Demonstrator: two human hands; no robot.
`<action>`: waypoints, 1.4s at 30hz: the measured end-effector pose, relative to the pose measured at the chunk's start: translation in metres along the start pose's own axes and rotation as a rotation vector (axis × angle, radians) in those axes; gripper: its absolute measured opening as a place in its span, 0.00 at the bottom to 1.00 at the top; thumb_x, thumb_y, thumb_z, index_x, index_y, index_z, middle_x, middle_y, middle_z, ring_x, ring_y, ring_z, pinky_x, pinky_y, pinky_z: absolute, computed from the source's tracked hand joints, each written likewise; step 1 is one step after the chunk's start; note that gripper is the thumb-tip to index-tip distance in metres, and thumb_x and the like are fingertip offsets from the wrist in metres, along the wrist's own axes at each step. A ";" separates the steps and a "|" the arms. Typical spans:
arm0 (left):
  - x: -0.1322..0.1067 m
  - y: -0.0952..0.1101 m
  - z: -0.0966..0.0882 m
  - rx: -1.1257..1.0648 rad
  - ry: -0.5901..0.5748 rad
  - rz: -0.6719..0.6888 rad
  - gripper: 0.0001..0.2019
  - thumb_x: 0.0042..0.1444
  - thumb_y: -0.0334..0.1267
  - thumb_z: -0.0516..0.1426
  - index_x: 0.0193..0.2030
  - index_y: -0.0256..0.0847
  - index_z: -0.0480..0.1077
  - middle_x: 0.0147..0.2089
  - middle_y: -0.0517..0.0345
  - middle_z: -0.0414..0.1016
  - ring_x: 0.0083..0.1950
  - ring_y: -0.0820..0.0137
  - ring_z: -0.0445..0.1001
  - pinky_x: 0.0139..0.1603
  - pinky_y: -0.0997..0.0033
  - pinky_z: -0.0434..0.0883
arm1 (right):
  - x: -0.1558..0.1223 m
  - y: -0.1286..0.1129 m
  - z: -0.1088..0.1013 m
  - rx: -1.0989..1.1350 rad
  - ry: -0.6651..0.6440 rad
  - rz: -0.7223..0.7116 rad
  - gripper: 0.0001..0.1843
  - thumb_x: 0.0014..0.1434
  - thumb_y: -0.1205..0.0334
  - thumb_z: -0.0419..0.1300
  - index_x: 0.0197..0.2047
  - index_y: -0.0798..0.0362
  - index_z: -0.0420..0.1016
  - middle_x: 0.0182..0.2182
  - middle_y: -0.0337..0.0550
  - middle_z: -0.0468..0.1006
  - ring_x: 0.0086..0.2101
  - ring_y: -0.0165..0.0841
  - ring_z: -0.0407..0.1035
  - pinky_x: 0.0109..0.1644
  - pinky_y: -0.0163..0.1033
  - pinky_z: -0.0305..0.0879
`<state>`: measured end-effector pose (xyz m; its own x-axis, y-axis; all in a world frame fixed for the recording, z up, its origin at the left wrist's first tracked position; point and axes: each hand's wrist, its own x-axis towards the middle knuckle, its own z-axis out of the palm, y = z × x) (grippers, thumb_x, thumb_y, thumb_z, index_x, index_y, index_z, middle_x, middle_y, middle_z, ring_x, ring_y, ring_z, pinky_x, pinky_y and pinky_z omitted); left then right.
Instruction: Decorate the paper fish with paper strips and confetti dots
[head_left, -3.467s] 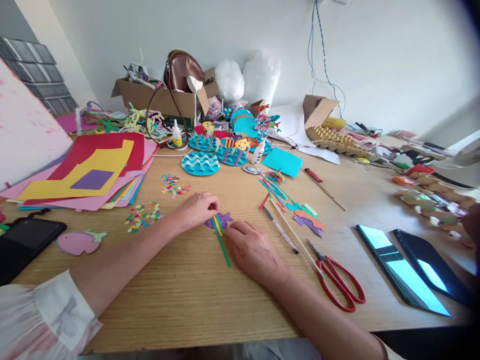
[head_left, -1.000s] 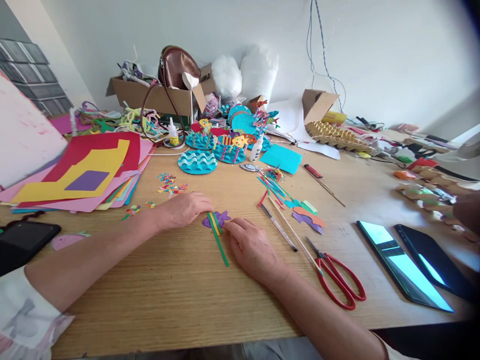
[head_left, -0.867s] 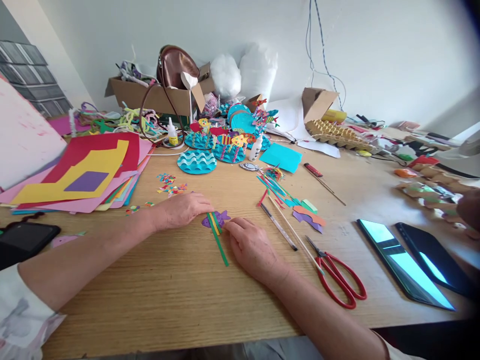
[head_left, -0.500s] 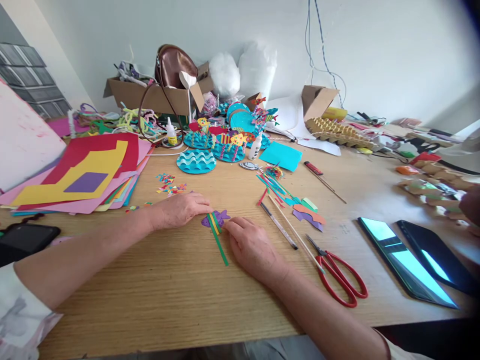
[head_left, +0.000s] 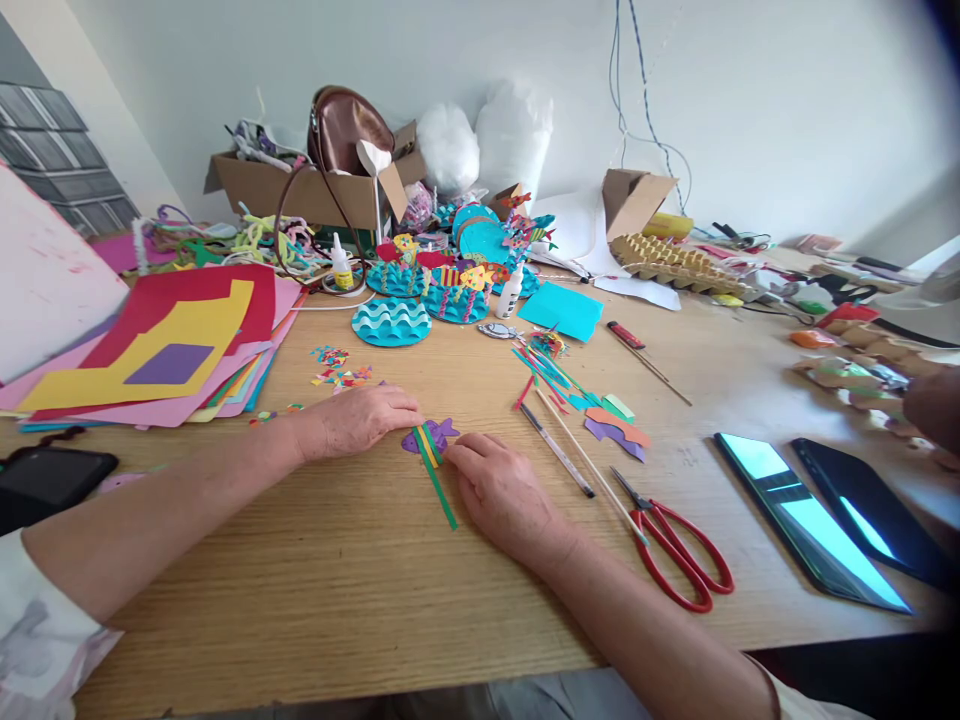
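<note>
A purple paper fish (head_left: 448,428) lies flat on the table between my hands. Across its body run a narrow yellow strip and a longer green paper strip (head_left: 444,497), whose lower end trails toward me over the wood. My left hand (head_left: 364,418) has its fingers pressed together on the strips' upper end, at the fish's top edge. My right hand (head_left: 506,490) is curled, its fingertips down at the fish's lower edge beside the strips. The undersides of the right fingers are hidden. Right of that hand lie a pen (head_left: 557,450), a thin stick (head_left: 592,460) and red-handled scissors (head_left: 679,550).
Coloured paper sheets (head_left: 180,300) are stacked at the left. Small paper bits (head_left: 341,377) lie beyond my left hand. Blue wavy bases with paper fish, a white glue bottle (head_left: 510,293) and a cardboard box (head_left: 300,195) stand farther back. Phones (head_left: 810,520) rest at the right, near another person's hand.
Both hands keep their places on the fish and the strips. The whole view has shifted very slightly; nothing else has visibly moved.
</note>
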<state>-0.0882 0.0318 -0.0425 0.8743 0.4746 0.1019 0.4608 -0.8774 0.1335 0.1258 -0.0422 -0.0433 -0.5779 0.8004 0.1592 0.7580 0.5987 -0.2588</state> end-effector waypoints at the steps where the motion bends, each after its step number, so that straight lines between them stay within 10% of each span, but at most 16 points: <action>1: 0.000 0.000 0.000 -0.002 0.001 0.003 0.17 0.59 0.28 0.43 0.50 0.42 0.66 0.46 0.53 0.70 0.47 0.68 0.66 0.49 0.70 0.62 | 0.000 0.000 0.000 -0.005 -0.002 0.001 0.13 0.57 0.73 0.48 0.40 0.54 0.71 0.38 0.45 0.74 0.39 0.32 0.67 0.44 0.34 0.61; 42: 0.001 0.005 -0.004 -0.007 0.049 0.018 0.18 0.57 0.24 0.43 0.46 0.40 0.68 0.45 0.53 0.71 0.47 0.67 0.67 0.48 0.68 0.63 | -0.001 0.003 0.009 -0.084 0.041 -0.017 0.10 0.60 0.66 0.49 0.35 0.51 0.72 0.33 0.42 0.70 0.33 0.28 0.62 0.37 0.33 0.56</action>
<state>-0.0862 0.0283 -0.0382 0.8739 0.4614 0.1529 0.4434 -0.8856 0.1382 0.1253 -0.0414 -0.0530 -0.5794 0.7897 0.2018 0.7719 0.6111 -0.1753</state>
